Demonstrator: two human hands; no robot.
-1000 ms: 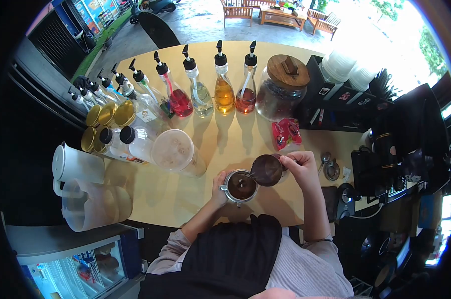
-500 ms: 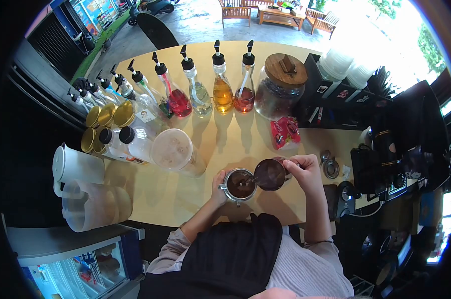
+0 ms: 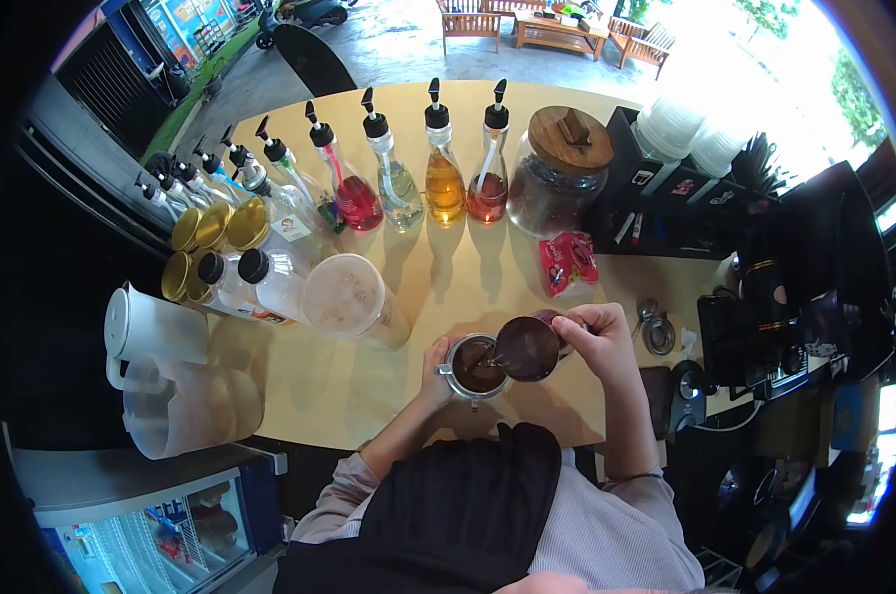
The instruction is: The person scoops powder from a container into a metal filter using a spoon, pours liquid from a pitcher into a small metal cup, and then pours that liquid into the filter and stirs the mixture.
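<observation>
My left hand (image 3: 436, 368) holds a small metal cup (image 3: 475, 367) of dark brown liquid standing on the wooden counter (image 3: 448, 287). In my right hand (image 3: 594, 335) is a second small cup (image 3: 528, 347), tilted toward the first so that its lip overlaps the metal cup's rim. A thin dark stream runs between them. Both cups are just in front of my body, near the counter's front edge.
A row of pump bottles (image 3: 443, 173) with coloured syrups lines the far side, beside a glass jar with a wooden lid (image 3: 559, 173). A clear plastic cup (image 3: 354, 302), gold-lidded jars (image 3: 205, 233) and a white jug (image 3: 146, 332) stand left. Dark machines (image 3: 784, 287) sit right.
The tilted cup in my right hand drew back a little to the right, then returned to overlap the metal cup's rim. My left hand has stayed still.
</observation>
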